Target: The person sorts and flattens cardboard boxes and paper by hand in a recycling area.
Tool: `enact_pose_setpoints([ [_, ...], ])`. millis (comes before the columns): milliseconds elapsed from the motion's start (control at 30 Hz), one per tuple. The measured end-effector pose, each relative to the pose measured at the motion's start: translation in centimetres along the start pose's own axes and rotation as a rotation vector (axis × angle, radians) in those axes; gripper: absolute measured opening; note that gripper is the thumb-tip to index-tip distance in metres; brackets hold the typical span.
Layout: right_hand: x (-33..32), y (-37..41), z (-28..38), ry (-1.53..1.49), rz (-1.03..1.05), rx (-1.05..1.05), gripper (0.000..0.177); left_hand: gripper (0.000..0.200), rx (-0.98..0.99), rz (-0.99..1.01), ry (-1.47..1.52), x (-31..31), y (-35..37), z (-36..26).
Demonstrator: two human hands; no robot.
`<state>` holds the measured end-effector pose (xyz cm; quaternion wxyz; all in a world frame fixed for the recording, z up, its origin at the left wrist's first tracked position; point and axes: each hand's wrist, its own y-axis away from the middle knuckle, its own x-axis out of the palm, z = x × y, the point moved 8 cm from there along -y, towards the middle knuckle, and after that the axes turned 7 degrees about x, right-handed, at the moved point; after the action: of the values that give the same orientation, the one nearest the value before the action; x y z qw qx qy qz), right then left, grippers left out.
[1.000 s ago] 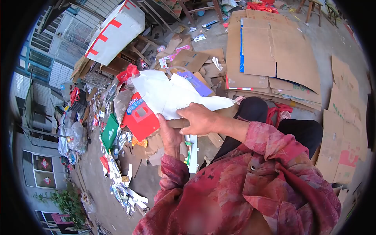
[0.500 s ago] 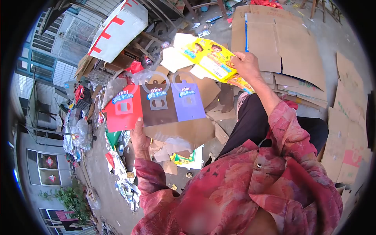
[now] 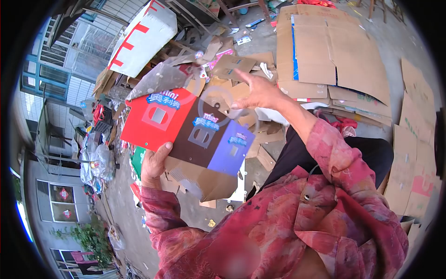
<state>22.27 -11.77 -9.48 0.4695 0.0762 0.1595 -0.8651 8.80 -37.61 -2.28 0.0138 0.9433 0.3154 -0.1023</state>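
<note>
My left hand [image 3: 155,163] grips the lower left edge of a printed card sheet [image 3: 189,148], thumb on top. The sheet has red, dark brown and purple panels with "mini" lettering, cut-out windows and clear plastic loops along its upper edge. A brown cardboard piece [image 3: 204,180] shows beneath its lower edge. My right hand [image 3: 264,93] is empty, fingers and thumb apart, just above the sheet's brown and purple panels. A grey crumpled sheet [image 3: 167,76] lies behind the red panel.
Flattened cardboard boxes [image 3: 339,51] are stacked at the upper right, with more cardboard [image 3: 413,153] along the right. A white foam box [image 3: 146,39] with red marks stands at the upper left. Plastic bags [image 3: 97,158] and scrap line the left side.
My right hand has let go of the yellow printed packaging, which is out of sight, and moved down and left toward the card sheet. The sheet has tilted, its right end lower.
</note>
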Motion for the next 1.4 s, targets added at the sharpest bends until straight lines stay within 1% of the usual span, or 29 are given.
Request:
enact_pose_setpoints([
  [33, 0.9, -0.3, -0.4, -0.387, 0.125, 0.105, 0.081, 0.048, -0.001, 0.048, -0.009, 0.5, -0.1, -0.7],
  [67, 2.2, 0.4, -0.3, -0.685, 0.348, 0.196, 0.077, 0.050, 0.000, 0.095, -0.018, 1.1, -0.1, -1.1],
  [100, 2.1, 0.9, -0.2, -0.684, 0.343, 0.194, 0.077, 0.050, 0.003, 0.099, -0.019, 1.3, -0.3, -1.4],
  [167, 4.2, 3.0, -0.5, -0.957, 0.576, 0.402, 0.069, 0.057, 0.002, 0.063, 0.057, 1.6, -0.6, -1.6],
  [200, 4.8, 3.2, -1.3, -0.944, 0.599, 0.418, 0.058, 0.057, -0.008, 0.063, 0.057, 1.9, -0.6, -1.5],
  [233, 4.9, 3.6, -1.5, -0.952, 0.597, 0.425, 0.058, 0.059, -0.041, 0.064, 0.132, 2.3, -0.6, -1.4],
  [300, 5.4, 4.6, -1.3, -0.907, 0.711, 0.393, 0.043, 0.061, -0.076, 0.072, 0.204, 3.5, -0.5, -1.0],
  [333, 5.0, 5.5, 0.3, -0.909, 0.636, 0.376, 0.032, 0.063, -0.073, 0.053, 0.225, 3.9, -0.4, -0.7],
  [367, 5.4, 5.9, 0.4, -0.911, 0.632, 0.381, 0.032, 0.064, -0.070, 0.033, 0.248, 4.4, -0.3, -0.5],
  [433, 5.3, 6.1, 1.0, -0.904, 0.629, 0.268, 0.027, 0.067, -0.102, 0.023, 0.277, 5.1, -0.1, 0.0],
  [500, 4.4, 6.0, 0.6, -0.872, 0.589, 0.252, 0.023, 0.066, 0.069, 0.406, 0.302, 7.5, 0.7, -1.0],
  [533, 3.8, 6.1, 0.2, -0.885, 0.563, 0.298, 0.021, 0.057, 0.061, 0.421, 0.349, 9.5, 1.7, -2.4],
  [567, 3.4, 6.2, -0.2, -0.897, 0.537, 0.343, 0.019, 0.057, 0.060, 0.426, 0.346, 9.3, 2.1, -1.9],
  [633, 2.5, 6.1, -0.7, -0.933, 0.479, 0.334, 0.016, 0.052, -0.176, 0.385, 0.156, 8.4, 2.7, 1.2],
  [667, 1.3, 5.7, -1.2, -0.982, 0.402, 0.292, 0.016, 0.053, -0.226, 0.357, 0.246, 8.8, 2.8, 1.4],
  [700, -0.2, 5.2, -1.8, -1.026, 0.325, 0.251, 0.016, 0.053, -0.231, 0.360, 0.244, 8.6, 2.7, 1.5],
  [767, -4.1, 4.4, -3.1, -1.032, 0.175, 0.183, 0.016, 0.062, -0.185, 0.201, 0.144, 5.9, 1.7, 1.5],
  [833, -8.4, 4.7, -3.1, -0.937, 0.097, 0.145, 0.017, 0.063, -0.144, 0.203, 0.092, 3.6, 0.9, 0.6],
  [900, -12.2, 5.3, -3.0, -0.879, -0.109, 0.087, 0.018, 0.057, -0.036, 0.084, 0.103, 1.5, 0.2, -1.6],
  [967, -14.2, 5.8, -2.8, -0.896, -0.149, 0.012, 0.019, 0.057, 0.019, 0.063, 0.076, 0.5, 0.0, -3.5],
  [1033, -16.2, 6.7, -3.3, -0.956, -0.317, -0.017, 0.019, 0.056, 0.067, 0.033, 0.054, -0.7, 0.0, -5.0],
  [1067, -17.0, 7.0, -3.8, -0.941, -0.380, -0.034, 0.018, 0.057, 0.105, 0.016, -0.031, -1.4, -0.3, -5.9],
  [1133, -17.3, 7.5, -4.0, -0.912, -0.409, -0.035, 0.018, 0.056, 0.150, 0.013, -0.138, -1.9, -0.8, -7.3],
  [1233, -17.4, 7.7, -4.7, -0.884, -0.446, -0.009, 0.018, 0.052, 0.139, -0.010, -0.241, -3.3, -2.2, -8.6],
  [1267, -17.2, 7.7, -5.0, -0.930, -0.435, 0.005, 0.018, 0.045, 0.137, -0.020, -0.235, -3.5, -2.7, -9.2],
  [1300, -16.8, 7.6, -5.2, -0.976, -0.425, 0.018, 0.018, 0.045, 0.142, -0.022, -0.241, -3.6, -3.2, -9.6],
  [1333, -16.6, 7.6, -5.3, -0.980, -0.425, 0.012, 0.018, 0.042, 0.120, -0.104, -0.223, -4.3, -3.7, -9.8],
  [1367, -15.7, 7.7, -6.2, -1.083, -0.421, 0.061, 0.018, 0.040, 0.100, -0.185, -0.203, -5.0, -3.8, -9.7],
  [1400, -14.7, 7.7, -7.0, -1.185, -0.417, 0.113, 0.017, 0.039, 0.090, -0.199, -0.194, -5.7, -4.4, -9.8],
])
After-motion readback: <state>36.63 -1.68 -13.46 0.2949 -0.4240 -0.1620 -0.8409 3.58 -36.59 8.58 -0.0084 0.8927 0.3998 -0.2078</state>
